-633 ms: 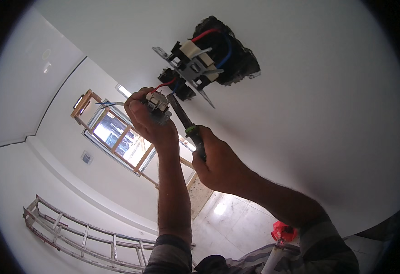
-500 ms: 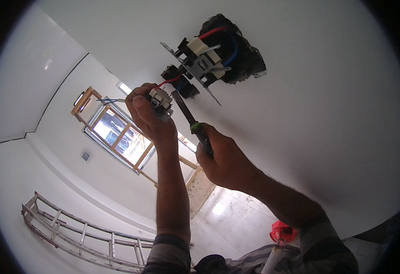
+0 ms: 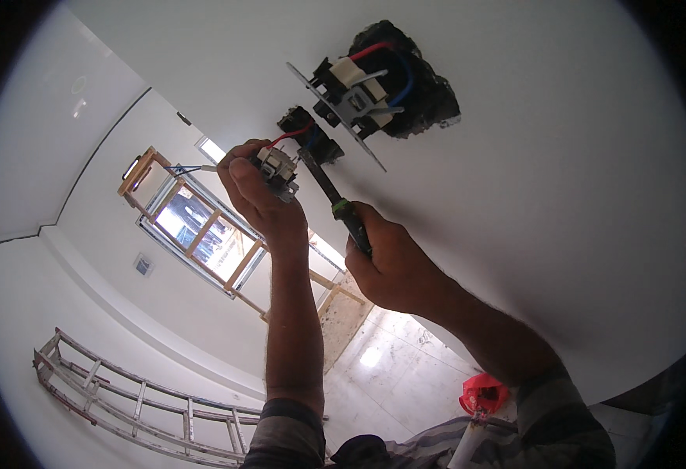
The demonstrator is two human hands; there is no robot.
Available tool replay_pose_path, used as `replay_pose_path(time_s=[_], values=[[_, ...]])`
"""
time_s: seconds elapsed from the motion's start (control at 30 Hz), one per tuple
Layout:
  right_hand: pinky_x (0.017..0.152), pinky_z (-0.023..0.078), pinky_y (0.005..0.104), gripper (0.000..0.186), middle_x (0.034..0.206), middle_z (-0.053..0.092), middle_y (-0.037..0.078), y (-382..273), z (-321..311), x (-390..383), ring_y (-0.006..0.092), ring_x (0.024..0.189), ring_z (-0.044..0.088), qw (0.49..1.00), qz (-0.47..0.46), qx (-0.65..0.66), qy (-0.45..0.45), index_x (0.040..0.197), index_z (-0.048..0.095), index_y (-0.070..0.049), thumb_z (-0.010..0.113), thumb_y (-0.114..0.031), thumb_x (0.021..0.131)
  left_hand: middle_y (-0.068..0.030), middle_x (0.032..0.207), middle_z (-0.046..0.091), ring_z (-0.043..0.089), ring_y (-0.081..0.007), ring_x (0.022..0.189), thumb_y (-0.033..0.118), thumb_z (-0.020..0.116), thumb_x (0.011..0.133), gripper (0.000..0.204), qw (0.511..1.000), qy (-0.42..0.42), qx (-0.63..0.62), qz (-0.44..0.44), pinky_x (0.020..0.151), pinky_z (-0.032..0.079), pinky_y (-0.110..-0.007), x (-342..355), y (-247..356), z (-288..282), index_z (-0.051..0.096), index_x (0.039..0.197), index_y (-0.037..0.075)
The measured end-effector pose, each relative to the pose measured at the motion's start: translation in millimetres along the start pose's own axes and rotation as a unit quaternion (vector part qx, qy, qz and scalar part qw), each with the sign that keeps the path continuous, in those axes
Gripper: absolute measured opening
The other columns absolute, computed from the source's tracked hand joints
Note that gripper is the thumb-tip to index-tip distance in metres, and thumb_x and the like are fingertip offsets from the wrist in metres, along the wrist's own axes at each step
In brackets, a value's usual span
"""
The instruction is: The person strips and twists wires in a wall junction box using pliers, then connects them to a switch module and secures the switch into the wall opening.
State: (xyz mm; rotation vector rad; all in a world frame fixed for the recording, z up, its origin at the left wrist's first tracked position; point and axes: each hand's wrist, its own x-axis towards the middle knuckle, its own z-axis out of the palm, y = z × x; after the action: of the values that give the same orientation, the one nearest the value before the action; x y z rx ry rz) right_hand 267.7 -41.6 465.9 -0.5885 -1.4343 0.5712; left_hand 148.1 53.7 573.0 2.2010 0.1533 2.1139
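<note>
Wired fitting (image 3: 278,166) lies in the left grip (image 3: 253,191), beside the thumb (image 3: 242,170).

You have a white wall (image 3: 104,215) around a bright window (image 3: 177,216) — a ladder (image 3: 140,400) to its lower left, glossy pale floor (image 3: 374,375) to its lower right.

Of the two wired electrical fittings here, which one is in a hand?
The lower-left fitting, gripped by the left hand; the other fitting is higher up, at the larger wall hole, with no hand on it.
</note>
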Motion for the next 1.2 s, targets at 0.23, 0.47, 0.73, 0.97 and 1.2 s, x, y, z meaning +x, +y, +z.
replay_pose_path(time_s=[0.23,0.47,0.73,0.97,1.2], values=[[0.066,0.049,0.0404,0.035,0.073,0.057,0.016,7,7,0,0.0286,0.065,0.061,0.999,-0.030,-0.018,0.009,0.127,0.047,0.006,0.052,-0.006,0.095,-0.0080,0.103,0.058,0.061,-0.0136,0.093,0.042,0.037,0.111,0.041,0.994,0.010,0.104,0.035,0.081,0.054,-0.030,-1,-4,2,0.055,0.110,0.005],[0.065,0.049,0.0401,0.035,0.074,0.057,0.017,4,0,2,0.0286,0.065,0.061,0.999,-0.013,-0.024,-0.018,0.126,0.046,0.007,0.053,-0.006,0.094,-0.0075,0.103,0.053,0.054,-0.0131,0.086,0.035,0.032,0.112,0.041,0.988,0.005,0.139,0.068,0.079,0.048,-0.029,2,0,9,0.056,0.107,0.001],[0.064,0.050,0.0359,0.034,0.075,0.057,0.011,2,10,4,0.0214,0.061,0.058,1.000,-0.019,-0.011,-0.002,0.123,0.048,0.007,0.051,-0.005,0.092,-0.0038,0.085,0.055,0.048,-0.0107,0.074,0.031,0.050,0.108,0.031,0.972,-0.116,0.189,0.072,0.067,0.042,-0.027,31,33,2,0.054,0.105,0.000],[0.056,0.052,0.0334,0.044,0.080,0.058,0.009,-31,9,-1,0.0168,0.059,0.057,0.965,0.137,0.211,-0.071,0.128,0.046,0.008,0.049,0.001,0.085,-0.0127,0.081,0.062,0.059,-0.0158,0.068,0.027,0.066,0.099,0.031,0.949,-0.200,0.242,-0.035,0.060,0.049,-0.033,50,57,3,0.055,0.102,-0.002],[0.066,0.062,0.0365,0.043,0.104,0.065,0.019,-57,7,-14,0.0277,0.084,0.071,0.949,0.227,0.218,0.007,0.129,0.049,0.008,0.053,-0.005,0.088,-0.0161,0.092,0.067,0.065,-0.0180,0.078,0.041,0.077,0.090,0.053,0.955,-0.217,0.183,-0.089,0.068,0.053,-0.033,50,68,-8,0.058,0.110,-0.004]])
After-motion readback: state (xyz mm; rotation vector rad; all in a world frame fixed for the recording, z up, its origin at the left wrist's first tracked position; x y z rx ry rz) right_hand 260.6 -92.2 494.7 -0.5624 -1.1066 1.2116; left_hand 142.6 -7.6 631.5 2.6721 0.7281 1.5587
